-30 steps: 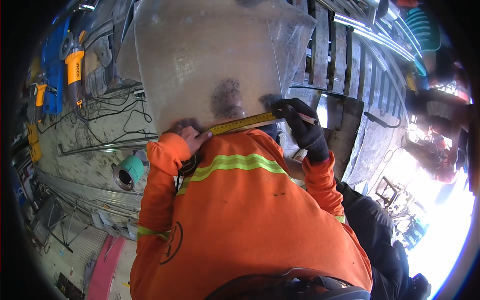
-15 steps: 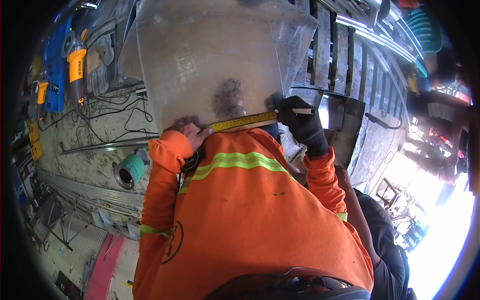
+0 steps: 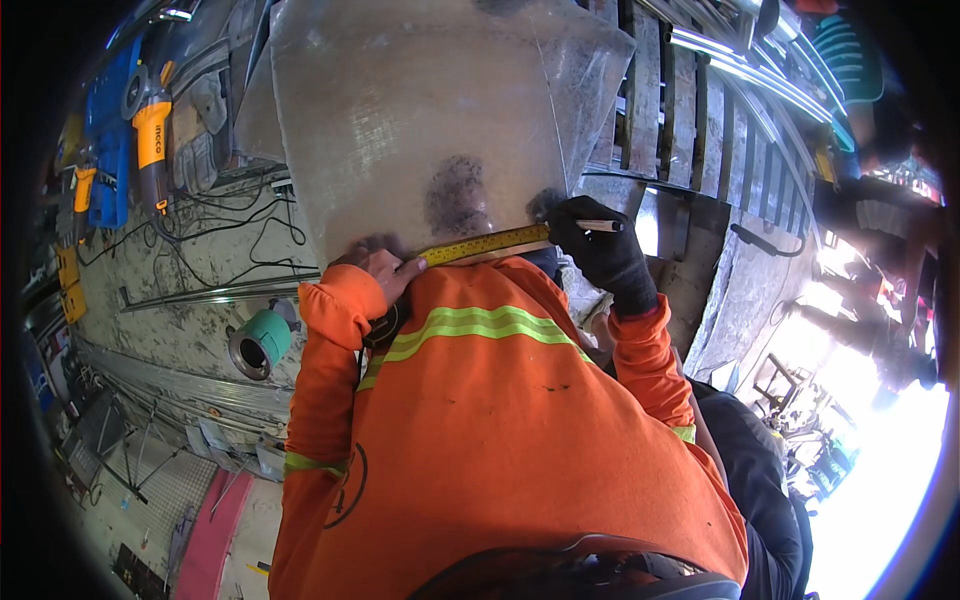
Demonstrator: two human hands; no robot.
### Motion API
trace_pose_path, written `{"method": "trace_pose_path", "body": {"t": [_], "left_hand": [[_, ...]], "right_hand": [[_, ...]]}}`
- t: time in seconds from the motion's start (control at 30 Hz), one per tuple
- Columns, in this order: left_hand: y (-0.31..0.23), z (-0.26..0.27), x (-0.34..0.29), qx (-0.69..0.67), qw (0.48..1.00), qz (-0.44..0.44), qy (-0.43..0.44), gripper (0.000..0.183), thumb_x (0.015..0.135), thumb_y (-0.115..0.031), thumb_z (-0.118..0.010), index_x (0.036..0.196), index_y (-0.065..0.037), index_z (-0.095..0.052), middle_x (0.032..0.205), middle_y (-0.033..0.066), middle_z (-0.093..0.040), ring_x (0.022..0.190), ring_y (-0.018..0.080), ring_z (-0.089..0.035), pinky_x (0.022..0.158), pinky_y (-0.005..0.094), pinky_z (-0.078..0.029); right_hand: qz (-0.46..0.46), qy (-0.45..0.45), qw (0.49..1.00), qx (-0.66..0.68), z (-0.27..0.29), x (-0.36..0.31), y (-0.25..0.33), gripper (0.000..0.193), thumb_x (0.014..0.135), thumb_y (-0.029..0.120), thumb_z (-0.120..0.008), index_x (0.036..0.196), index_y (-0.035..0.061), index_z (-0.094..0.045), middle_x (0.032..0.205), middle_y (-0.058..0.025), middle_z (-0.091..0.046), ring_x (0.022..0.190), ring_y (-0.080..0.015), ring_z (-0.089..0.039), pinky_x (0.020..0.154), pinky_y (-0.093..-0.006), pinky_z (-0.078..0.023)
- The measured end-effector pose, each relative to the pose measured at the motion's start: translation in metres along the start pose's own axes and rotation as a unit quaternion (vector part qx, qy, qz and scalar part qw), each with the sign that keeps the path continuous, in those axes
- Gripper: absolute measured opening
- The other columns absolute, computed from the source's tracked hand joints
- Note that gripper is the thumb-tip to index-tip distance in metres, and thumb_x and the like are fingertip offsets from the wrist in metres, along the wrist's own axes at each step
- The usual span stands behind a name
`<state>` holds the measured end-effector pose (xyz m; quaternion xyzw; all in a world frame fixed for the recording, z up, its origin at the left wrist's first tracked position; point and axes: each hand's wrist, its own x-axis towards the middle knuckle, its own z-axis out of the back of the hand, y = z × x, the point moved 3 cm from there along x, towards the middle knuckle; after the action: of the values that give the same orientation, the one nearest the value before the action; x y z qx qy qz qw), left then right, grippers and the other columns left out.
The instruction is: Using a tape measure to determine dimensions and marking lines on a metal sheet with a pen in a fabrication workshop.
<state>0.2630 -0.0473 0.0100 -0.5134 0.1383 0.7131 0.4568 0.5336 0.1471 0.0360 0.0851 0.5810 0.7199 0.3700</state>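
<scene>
A yellow tape measure blade [image 3: 485,245] lies stretched along the near edge of a large grey-brown sheet [image 3: 370,110] with dark smudges. My bare left hand [image 3: 376,268] is closed on the blade's left end, thumb on top. At the blade's right end is my right hand [image 3: 603,250], in a black glove. Its fingers are closed around a white marker pen [image 3: 600,226], and they touch the tape or sit right against it. The marker's tip is hidden by the glove.
To the left are a yellow angle grinder [image 3: 152,130], black cables [image 3: 240,205], metal bars [image 3: 215,293] and a green ring-shaped part [image 3: 264,338]. Wooden slats [image 3: 680,110] stand at the right. A person in dark clothes [image 3: 750,470] is close by my right side.
My right hand has shifted slightly left along the tape with the marker. The person's arm beside my right elbow has moved back, mostly out of sight. My left hand stays in place.
</scene>
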Motion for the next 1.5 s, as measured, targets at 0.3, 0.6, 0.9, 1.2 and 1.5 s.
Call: {"method": "trace_pose_path", "body": {"t": [0.3,0.6,0.9,1.2,1.5], "left_hand": [[0.006,-0.007,0.007,-0.003,1.000,-0.007,-0.006,0.080,0.101,-0.070,-0.034,0.102,-0.002,-0.077,0.102,0.0255,-0.073,0.117,0.0484,-0.061,0.118,0.0527,-0.032],[0.007,-0.007,0.007,-0.010,1.000,-0.006,-0.005,0.080,0.100,-0.070,-0.036,0.102,-0.001,-0.077,0.104,0.0262,-0.073,0.119,0.0478,-0.060,0.118,0.0513,-0.032],[0.017,-0.016,0.015,0.001,1.000,-0.016,-0.011,0.076,0.102,-0.068,-0.033,0.108,-0.005,-0.075,0.091,0.0221,-0.072,0.107,0.0432,-0.065,0.122,0.0582,-0.024],[0.010,-0.002,0.001,-0.008,1.000,-0.027,-0.009,0.077,0.100,-0.070,-0.039,0.098,-0.002,-0.075,0.085,0.0233,-0.070,0.099,0.0422,-0.067,0.113,0.0525,-0.036],[0.102,0.017,-0.052,-0.121,0.985,0.116,-0.051,0.077,0.086,-0.075,-0.062,0.095,0.001,-0.074,0.074,0.0204,-0.068,0.072,0.0356,-0.067,0.071,0.0448,-0.052]], "right_hand": [[0.043,0.003,0.998,-0.041,-0.001,0.002,0.006,0.015,0.095,0.010,-0.068,0.108,0.0042,-0.071,0.100,-0.0090,-0.071,0.089,-0.0231,-0.073,0.080,-0.0319,-0.057],[0.012,-0.002,1.000,-0.018,-0.001,0.001,0.003,0.014,0.095,0.010,-0.069,0.108,0.0055,-0.071,0.099,-0.0086,-0.071,0.088,-0.0237,-0.072,0.077,-0.0325,-0.057],[0.013,-0.026,1.000,-0.009,-0.002,0.003,-0.002,0.013,0.096,0.010,-0.068,0.108,0.0041,-0.070,0.097,-0.0068,-0.072,0.083,-0.0169,-0.071,0.075,-0.0306,-0.056],[-0.077,-0.098,0.989,0.084,-0.011,-0.003,0.023,0.018,0.100,0.011,-0.066,0.115,0.0016,-0.070,0.101,-0.0061,-0.074,0.087,-0.0090,-0.068,0.077,-0.0257,-0.055],[-0.063,-0.110,0.992,0.025,-0.022,-0.009,0.027,0.018,0.100,0.005,-0.063,0.117,0.0000,-0.069,0.103,-0.0084,-0.074,0.093,-0.0111,-0.069,0.081,-0.0258,-0.054]]}}
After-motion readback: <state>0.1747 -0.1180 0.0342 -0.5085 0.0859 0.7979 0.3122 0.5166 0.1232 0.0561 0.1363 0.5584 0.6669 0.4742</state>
